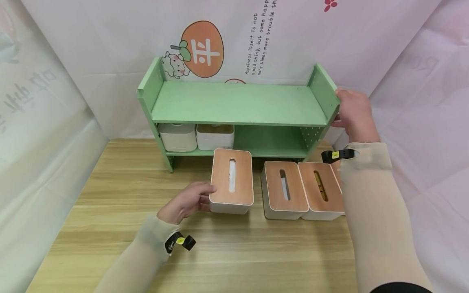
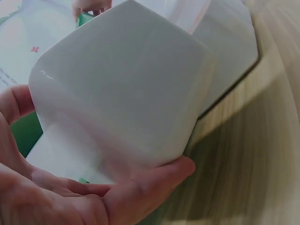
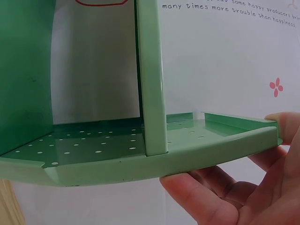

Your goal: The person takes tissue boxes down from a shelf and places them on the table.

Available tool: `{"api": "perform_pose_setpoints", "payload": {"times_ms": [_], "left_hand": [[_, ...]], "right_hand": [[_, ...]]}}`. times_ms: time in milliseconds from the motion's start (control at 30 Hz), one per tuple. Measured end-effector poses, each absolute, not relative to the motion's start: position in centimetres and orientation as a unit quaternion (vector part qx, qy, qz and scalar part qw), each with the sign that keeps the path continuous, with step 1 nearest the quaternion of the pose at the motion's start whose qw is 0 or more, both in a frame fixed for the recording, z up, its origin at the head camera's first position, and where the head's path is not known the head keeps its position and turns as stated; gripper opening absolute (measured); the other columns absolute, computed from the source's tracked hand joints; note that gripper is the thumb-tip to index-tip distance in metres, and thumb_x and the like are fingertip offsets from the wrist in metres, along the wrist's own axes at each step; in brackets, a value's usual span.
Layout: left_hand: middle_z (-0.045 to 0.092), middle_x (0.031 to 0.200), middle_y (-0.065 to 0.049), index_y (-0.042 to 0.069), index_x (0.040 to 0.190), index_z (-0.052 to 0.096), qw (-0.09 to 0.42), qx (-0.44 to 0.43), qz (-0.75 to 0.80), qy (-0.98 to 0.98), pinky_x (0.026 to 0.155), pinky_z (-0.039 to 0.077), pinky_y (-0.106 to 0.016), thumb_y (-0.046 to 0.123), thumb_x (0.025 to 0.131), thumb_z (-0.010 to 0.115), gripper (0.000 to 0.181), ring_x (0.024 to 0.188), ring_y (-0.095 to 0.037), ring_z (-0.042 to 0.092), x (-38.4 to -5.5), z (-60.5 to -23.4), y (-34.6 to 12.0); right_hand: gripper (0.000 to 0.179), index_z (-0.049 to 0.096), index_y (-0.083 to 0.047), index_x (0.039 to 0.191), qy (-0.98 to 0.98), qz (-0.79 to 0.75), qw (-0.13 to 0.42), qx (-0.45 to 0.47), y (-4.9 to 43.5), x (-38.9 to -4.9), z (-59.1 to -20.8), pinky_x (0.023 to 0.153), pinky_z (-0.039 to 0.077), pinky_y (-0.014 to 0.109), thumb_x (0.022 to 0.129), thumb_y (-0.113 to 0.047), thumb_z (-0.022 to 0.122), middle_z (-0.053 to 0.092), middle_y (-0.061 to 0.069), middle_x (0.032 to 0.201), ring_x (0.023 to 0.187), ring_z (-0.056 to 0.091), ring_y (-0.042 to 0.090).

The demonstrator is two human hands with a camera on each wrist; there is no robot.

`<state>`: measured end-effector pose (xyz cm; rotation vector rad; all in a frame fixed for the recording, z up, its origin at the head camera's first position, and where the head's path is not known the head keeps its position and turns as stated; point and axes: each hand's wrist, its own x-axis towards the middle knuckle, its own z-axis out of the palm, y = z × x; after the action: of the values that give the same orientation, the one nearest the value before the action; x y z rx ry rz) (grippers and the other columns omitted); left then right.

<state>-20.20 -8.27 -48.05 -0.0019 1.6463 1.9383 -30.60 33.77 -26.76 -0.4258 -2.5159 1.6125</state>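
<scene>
My left hand (image 1: 187,202) grips the near left corner of a white tissue box (image 1: 242,179) with a slotted wood-look lid. Its thumb lies by the lid's edge, and white paper shows in the slot. In the left wrist view the box's plain white wall (image 2: 122,84) fills the middle, with fingers (image 2: 150,185) along its edge. My right hand (image 1: 355,114) holds the right side panel (image 1: 324,91) of a green two-tier shelf (image 1: 238,103) near its upper front corner. From the right wrist camera, thumb and fingers clasp the panel's edge (image 3: 211,150).
Two more wood-lidded boxes, one (image 1: 286,189) beside the other (image 1: 322,189), stand on the table (image 1: 121,228) at right; my right forearm partly hides another there. A cream box (image 1: 177,137) and a white box (image 1: 215,138) occupy the lower tier's left. Printed white cloth (image 1: 121,44) surrounds the table.
</scene>
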Motion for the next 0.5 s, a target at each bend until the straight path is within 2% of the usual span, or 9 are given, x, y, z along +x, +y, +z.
{"api": "perform_pose_setpoints", "payload": {"times_ms": [233,500], "left_hand": [[0.069,0.103,-0.017,-0.017,0.129,0.047,0.292,0.001,0.703,0.649,0.074,0.053,-0.04,0.02,0.098,0.055,0.049,0.084,-0.022,0.065,-20.2,-49.3,-9.4],[0.071,0.102,-0.018,-0.017,0.128,0.048,0.293,0.0,0.704,0.647,0.072,0.054,-0.039,0.02,0.098,0.053,0.047,0.084,-0.024,0.068,-20.0,-50.7,-9.8]], "right_hand": [[0.057,0.051,-0.014,0.146,-0.842,0.517,0.064,-0.141,33.8,-30.7,-26.9,0.069,0.059,0.032,0.105,-0.05,0.039,0.056,0.006,0.118,0.09,0.066,0.022],[0.059,0.047,-0.016,0.15,-0.846,0.51,0.057,-0.146,33.8,-30.7,-26.8,0.072,0.058,0.033,0.105,-0.053,0.036,0.054,0.008,0.125,0.098,0.064,0.025]]}}
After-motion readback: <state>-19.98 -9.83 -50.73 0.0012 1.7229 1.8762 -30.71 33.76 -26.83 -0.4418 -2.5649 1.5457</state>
